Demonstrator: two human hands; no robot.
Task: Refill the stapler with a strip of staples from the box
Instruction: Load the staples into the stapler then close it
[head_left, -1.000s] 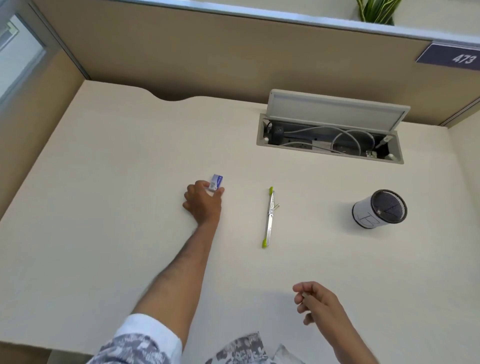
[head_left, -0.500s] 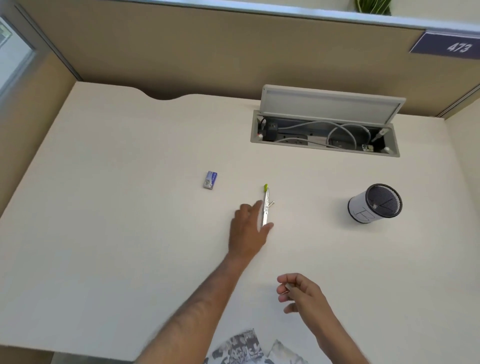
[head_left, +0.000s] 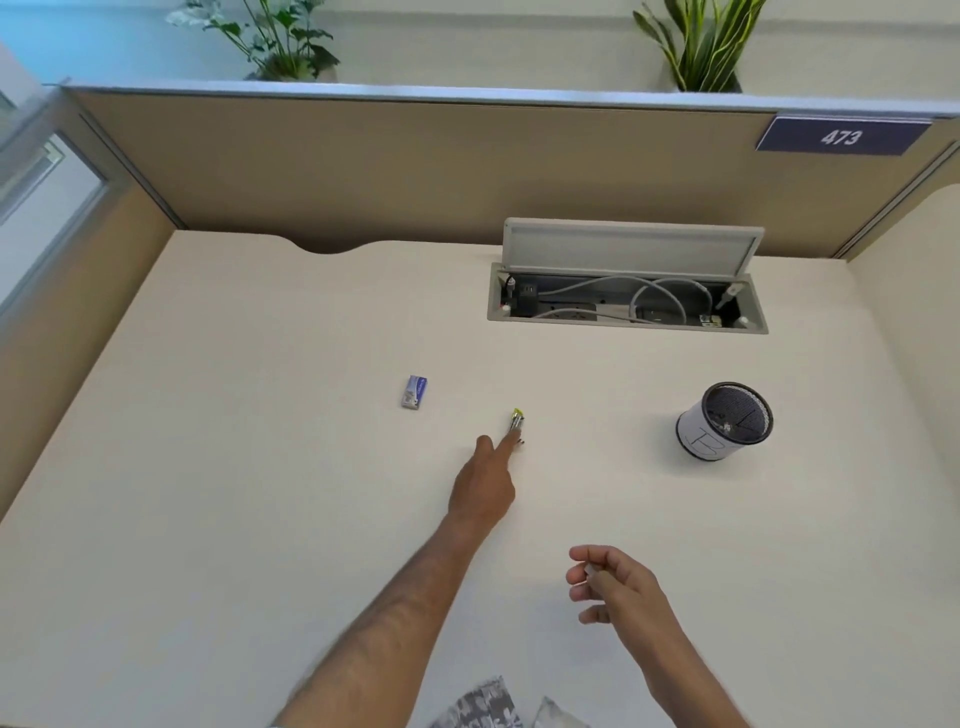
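Observation:
A slim silver stapler with lime-green tips lies mid-desk. Only its far end shows, because my left hand lies over the near part with its fingers closed along it. The small blue-and-white staple box sits on the desk to the left of the stapler, apart from both hands. My right hand hovers nearer to me, fingers curled, pinching a small grey piece that looks like a strip of staples.
A white cup with a black mesh inside stands at the right. An open cable hatch with wires sits at the back of the cream desk. Beige partition walls close off the back and both sides.
My left hand let go of the staple box, moved right to the stapler and now covers most of it. My right hand stayed near the front edge. The camera tilted up.

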